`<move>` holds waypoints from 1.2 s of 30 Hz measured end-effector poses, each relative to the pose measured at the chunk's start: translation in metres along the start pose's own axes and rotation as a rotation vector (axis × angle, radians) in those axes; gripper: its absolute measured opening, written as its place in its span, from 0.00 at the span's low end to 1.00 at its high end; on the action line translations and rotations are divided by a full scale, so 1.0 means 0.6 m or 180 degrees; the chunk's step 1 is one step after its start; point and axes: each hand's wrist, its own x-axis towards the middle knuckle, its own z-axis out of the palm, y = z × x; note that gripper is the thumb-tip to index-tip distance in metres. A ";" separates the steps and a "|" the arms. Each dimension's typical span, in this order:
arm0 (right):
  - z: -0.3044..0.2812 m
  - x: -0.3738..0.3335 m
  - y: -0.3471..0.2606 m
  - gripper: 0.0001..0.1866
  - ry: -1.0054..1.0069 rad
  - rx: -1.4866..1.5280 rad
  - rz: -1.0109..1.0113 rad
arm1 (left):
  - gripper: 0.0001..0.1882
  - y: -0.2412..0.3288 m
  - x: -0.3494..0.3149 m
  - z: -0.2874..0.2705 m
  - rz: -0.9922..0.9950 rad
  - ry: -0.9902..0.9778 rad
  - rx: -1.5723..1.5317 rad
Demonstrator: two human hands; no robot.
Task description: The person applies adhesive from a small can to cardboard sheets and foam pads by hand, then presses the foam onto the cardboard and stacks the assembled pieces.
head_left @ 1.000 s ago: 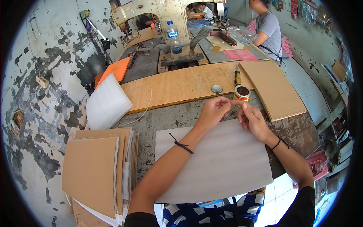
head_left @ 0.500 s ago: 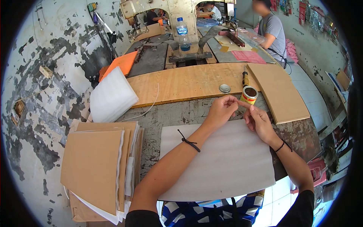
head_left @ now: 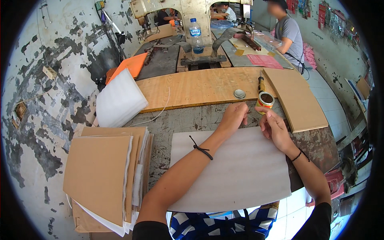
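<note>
Left hand (head_left: 236,118) and right hand (head_left: 276,129) hang by flat white foam sheet (head_left: 234,172), can't tell if grip's empty, round yellow-red metal tin (head_left: 265,100) presumably set for reach.

There's the whitish sheet (head_left: 240,172), spread flat, and just beyond it the open yellow-and-red can (head_left: 266,103) stands upright, its dark inside hard to make out

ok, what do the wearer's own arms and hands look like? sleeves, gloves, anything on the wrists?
Black sleeves stop short of the forearms. The left hand and right hand are ungloved. Left bracelet: dark cord, loose ends sticking out; right bracelet: similar dark cord, also with a loose end.
</note>
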 end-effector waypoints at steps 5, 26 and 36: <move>-0.003 0.000 0.004 0.26 0.0001 0.0000 0.0037 | 0.13 0.009 -0.003 0.004 -0.0011 -0.0071 0.0227; 0.002 0.001 0.002 0.24 -0.0044 -0.0037 0.0099 | 0.11 -0.007 0.000 -0.011 0.0134 -0.0355 -0.0173; 0.002 -0.001 -0.001 0.23 0.0007 0.0022 0.0098 | 0.10 0.002 -0.004 0.002 0.0186 -0.0157 0.0233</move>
